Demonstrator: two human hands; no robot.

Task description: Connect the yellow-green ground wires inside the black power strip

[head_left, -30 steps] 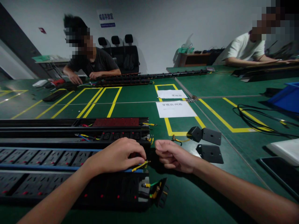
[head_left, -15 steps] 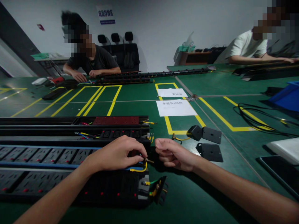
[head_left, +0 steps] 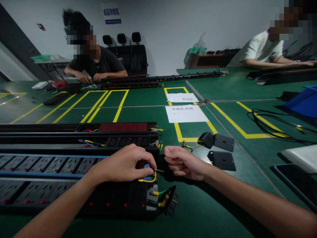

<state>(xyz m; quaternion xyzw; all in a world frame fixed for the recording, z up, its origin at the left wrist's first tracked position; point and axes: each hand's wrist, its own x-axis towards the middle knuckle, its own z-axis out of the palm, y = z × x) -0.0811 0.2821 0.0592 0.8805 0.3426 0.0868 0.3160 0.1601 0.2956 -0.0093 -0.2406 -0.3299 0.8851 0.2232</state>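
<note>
My left hand (head_left: 131, 162) lies over the right end of a blue-edged socket strip (head_left: 65, 164). Its thumb and fingertips pinch a small brass screw (head_left: 159, 170), from which a short yellow wire (head_left: 150, 180) curls down. A hand's width to the right, my right hand (head_left: 184, 162) is closed with its fingers curled in; whatever it may hold is hidden. Nearest me runs a black socket strip (head_left: 119, 198), with a black end piece (head_left: 170, 201) hanging by wires off its right end.
Behind these lie strips with black sockets (head_left: 127, 142) and dark red sockets (head_left: 122, 127). Black brackets (head_left: 224, 142), a phone (head_left: 294, 185), a black cable (head_left: 262, 127) and paper sheets (head_left: 187, 114) rest to the right. Two people (head_left: 96, 62) (head_left: 262, 49) work across the table.
Both my hands stay almost where they were, with the left still pinching the screw. The far-left person's hand has shifted slightly.
</note>
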